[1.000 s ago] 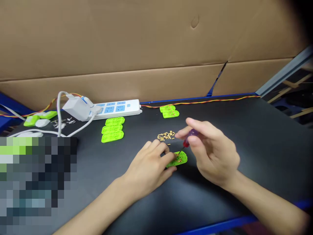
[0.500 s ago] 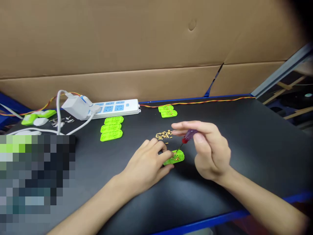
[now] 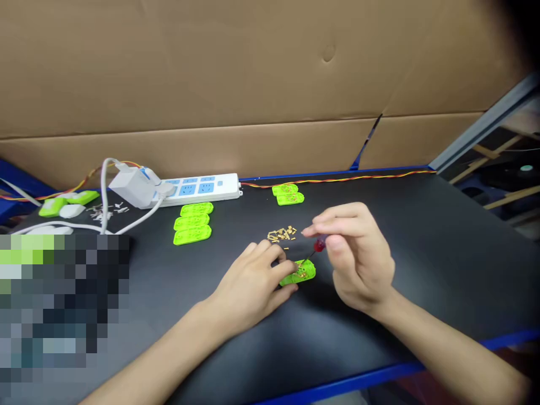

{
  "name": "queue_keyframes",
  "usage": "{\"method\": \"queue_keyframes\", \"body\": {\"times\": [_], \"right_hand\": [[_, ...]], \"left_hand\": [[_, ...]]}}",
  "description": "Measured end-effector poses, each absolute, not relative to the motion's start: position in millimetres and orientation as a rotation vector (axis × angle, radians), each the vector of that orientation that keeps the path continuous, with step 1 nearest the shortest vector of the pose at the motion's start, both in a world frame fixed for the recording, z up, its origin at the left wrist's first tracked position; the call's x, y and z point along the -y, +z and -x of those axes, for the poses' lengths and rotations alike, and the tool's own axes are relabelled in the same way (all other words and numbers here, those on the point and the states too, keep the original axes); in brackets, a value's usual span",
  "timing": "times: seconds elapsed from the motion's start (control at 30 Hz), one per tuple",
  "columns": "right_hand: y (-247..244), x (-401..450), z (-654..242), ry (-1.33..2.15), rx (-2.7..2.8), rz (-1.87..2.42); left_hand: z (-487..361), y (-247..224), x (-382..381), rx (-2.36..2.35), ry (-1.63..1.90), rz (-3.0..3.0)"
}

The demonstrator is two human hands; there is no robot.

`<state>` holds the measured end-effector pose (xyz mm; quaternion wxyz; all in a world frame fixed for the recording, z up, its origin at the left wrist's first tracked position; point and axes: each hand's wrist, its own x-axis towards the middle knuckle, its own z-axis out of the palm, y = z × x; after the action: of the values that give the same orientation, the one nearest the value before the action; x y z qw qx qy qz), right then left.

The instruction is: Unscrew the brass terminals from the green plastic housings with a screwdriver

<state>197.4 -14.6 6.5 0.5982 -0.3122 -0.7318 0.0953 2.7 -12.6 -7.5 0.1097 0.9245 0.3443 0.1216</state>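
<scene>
On the black table, my left hand pinches a bright green plastic shell between thumb and fingers. Small brass-coloured parts lie inside that shell. My right hand is closed around the handle of a screwdriver, which is red at its lower end. Its thin shaft slants down to the left into the shell. Fingers hide most of the handle, and my left fingertips cover the shell's left end. Just beyond the shell lies a loose pile of small brass pieces.
Two green shells with brass parts lie at the back. Several more green shells are lined up left of centre. Behind them is a white power strip with a plugged-in adapter and cables. Small white pieces are scattered at left.
My right fingers have shifted along the screwdriver handle, covering more of it. My left hand and the green shell stay nearly in place; the whole view has moved slightly.
</scene>
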Motion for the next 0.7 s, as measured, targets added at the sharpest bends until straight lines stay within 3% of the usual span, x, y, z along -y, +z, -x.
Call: {"method": "queue_keyframes", "body": {"times": [0.1,0.27,0.47,0.6,0.7], "right_hand": [[6.5,12.9,-196.7,0.145,1.706,0.739],[5.7,14.1,-196.8,0.370,1.685,0.743],[9.6,11.6,-195.2,0.082,1.738,0.727],[5.1,12.7,-195.7,0.350,1.672,0.767],[3.9,12.0,-198.2,0.345,1.688,0.723]], "left_hand": [[-2.3,-7.3,12.8,-1.012,0.367,-2.729],[-1.2,-7.2,13.9,-1.003,0.358,-2.725],[-1.3,-8.9,13.5,-1.000,0.401,-2.752],[-1.2,-8.4,13.8,-1.000,0.387,-2.738],[-1.0,-8.0,13.9,-0.998,0.380,-2.739]]}}
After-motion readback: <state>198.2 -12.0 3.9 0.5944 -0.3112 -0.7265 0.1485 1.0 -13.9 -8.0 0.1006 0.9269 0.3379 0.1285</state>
